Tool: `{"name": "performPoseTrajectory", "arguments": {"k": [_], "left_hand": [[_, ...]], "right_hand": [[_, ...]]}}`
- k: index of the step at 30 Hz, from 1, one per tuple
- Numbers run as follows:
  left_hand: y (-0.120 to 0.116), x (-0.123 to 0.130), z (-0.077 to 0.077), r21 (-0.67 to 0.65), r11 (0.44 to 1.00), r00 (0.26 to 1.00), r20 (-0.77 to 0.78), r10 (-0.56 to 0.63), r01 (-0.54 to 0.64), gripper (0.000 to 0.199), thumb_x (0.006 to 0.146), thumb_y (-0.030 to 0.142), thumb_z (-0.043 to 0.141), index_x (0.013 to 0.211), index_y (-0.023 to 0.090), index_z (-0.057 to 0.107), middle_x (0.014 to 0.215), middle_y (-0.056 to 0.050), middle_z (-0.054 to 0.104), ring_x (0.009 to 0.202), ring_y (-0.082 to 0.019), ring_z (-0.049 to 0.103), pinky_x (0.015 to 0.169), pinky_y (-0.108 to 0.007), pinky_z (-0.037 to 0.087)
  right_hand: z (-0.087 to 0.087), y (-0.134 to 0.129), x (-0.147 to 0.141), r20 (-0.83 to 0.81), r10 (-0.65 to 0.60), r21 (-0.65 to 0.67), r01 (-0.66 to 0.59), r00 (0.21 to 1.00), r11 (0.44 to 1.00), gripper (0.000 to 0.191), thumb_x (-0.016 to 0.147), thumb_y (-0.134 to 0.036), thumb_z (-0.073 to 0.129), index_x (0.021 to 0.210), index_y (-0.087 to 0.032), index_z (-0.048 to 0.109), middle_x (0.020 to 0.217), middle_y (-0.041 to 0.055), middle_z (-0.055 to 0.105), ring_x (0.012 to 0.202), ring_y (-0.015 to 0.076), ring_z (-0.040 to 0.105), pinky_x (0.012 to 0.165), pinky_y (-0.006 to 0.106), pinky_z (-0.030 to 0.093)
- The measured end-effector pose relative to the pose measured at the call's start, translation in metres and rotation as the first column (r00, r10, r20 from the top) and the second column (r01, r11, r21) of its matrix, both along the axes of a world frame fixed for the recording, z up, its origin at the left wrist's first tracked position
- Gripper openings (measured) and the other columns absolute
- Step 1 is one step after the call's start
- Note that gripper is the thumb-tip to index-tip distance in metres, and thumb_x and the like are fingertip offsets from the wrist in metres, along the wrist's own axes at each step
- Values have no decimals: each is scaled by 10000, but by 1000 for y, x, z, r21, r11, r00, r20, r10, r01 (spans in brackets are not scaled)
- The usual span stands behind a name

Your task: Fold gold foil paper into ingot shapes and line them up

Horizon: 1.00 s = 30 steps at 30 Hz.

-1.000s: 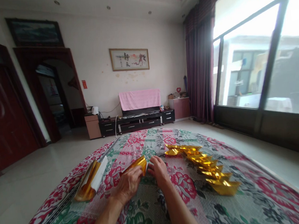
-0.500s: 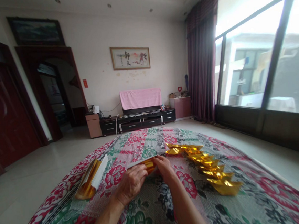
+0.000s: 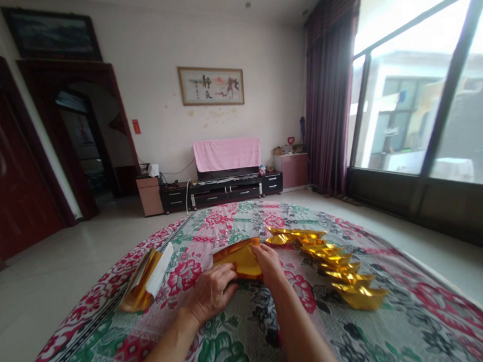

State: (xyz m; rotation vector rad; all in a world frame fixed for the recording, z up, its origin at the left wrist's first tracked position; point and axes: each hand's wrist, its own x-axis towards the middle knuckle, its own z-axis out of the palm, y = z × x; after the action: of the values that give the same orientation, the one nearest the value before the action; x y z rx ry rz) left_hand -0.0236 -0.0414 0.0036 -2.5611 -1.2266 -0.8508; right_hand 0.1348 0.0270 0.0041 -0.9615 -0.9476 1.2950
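A sheet of gold foil paper (image 3: 242, 257), partly folded, is held low over the patterned cloth between my two hands. My left hand (image 3: 213, 288) has its fingers closed on the paper's left lower edge. At the paper's right side, my right hand (image 3: 268, 261) pinches the edge, thumb and fingers together. Right of my hands, a row of folded gold paper ingots (image 3: 335, 263) runs from the far side towards me, the closest one the largest in view. To the left lies a curled stack of gold and white paper sheets (image 3: 147, 280).
A floral cloth (image 3: 221, 352) covers the rounded surface under my hands. Beyond it, a low black cabinet (image 3: 225, 192) stands by the wall, with a pink cloth (image 3: 227, 154) draped over something above it. Large windows (image 3: 410, 95) and a purple curtain (image 3: 327, 101) are on the right.
The gold paper, earlier a narrow strip with a white edge, now shows a broader gold face tilted towards me. Both hands still grip it. The view has dipped slightly.
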Motion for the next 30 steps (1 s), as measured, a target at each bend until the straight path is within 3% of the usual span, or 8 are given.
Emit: {"name": "performPoseTrajectory", "arguments": {"k": [9, 15, 18, 22, 23, 25, 27, 30], "left_hand": [[8, -2, -4, -52, 997, 995, 90, 53, -48, 242, 858, 227, 391, 843, 192, 630, 861, -45, 649, 847, -146, 597, 801, -269, 470], [17, -6, -10, -102, 988, 938, 317, 140, -114, 223, 819, 214, 426, 940, 181, 610, 954, -63, 641, 898, -155, 594, 831, -261, 457], [19, -9, -9, -219, 947, 846, 436, 309, -233, 233, 799, 240, 450, 972, 180, 593, 988, -68, 638, 856, -159, 611, 799, -263, 464], [28, -15, -3, -453, 821, 620, 546, 563, -346, 350, 724, 248, 548, 1066, 175, 555, 1064, -88, 620, 874, -181, 615, 733, -249, 461], [32, -15, 0, -518, 786, 554, 566, 610, -337, 396, 689, 237, 584, 1078, 168, 550, 1075, -98, 616, 893, -192, 612, 711, -241, 459], [39, -16, 6, -708, 680, 382, 585, 715, -190, 467, 629, 202, 630, 1085, 153, 541, 1087, -112, 613, 829, -190, 630, 606, -217, 454], [46, -14, 12, -754, 648, 339, 585, 737, -105, 505, 625, 215, 628, 1109, 132, 512, 1083, -128, 613, 680, -177, 646, 472, -210, 422], [51, -8, 20, -769, 639, 311, 607, 731, -2, 491, 637, 243, 630, 1098, 132, 504, 974, -110, 654, 591, -158, 644, 400, -185, 386]], "right_hand": [[-3, 3, -3, 189, -279, 135, 256, 942, 957, 310, 659, -418, 467, 738, -151, 605, 518, -20, 572, 508, 129, 513, 472, 205, 364], [1, -8, -8, 347, -464, 243, 400, 815, 884, 297, 667, -394, 453, 708, -159, 631, 603, 25, 606, 589, 162, 512, 578, 247, 345], [2, -11, -12, 384, -496, 281, 413, 779, 866, 314, 680, -396, 438, 735, -162, 640, 662, 53, 636, 612, 178, 530, 605, 257, 346], [-2, -11, -13, 430, -519, 350, 393, 739, 850, 364, 717, -408, 405, 822, -157, 646, 698, 71, 651, 632, 193, 549, 615, 265, 353], [-4, -10, -14, 444, -526, 373, 385, 725, 844, 373, 729, -408, 395, 840, -155, 645, 705, 72, 653, 633, 193, 554, 617, 265, 356], [-6, -9, -14, 464, -542, 401, 380, 701, 834, 369, 746, -402, 383, 838, -156, 642, 698, 69, 651, 620, 189, 557, 615, 264, 360], [-7, -8, -14, 465, -555, 415, 385, 690, 825, 352, 755, -391, 380, 808, -159, 638, 681, 63, 648, 600, 181, 555, 604, 260, 361], [-7, -9, -15, 431, -575, 442, 393, 695, 806, 338, 765, -373, 375, 786, -158, 636, 676, 58, 649, 583, 170, 551, 583, 249, 364]]}}
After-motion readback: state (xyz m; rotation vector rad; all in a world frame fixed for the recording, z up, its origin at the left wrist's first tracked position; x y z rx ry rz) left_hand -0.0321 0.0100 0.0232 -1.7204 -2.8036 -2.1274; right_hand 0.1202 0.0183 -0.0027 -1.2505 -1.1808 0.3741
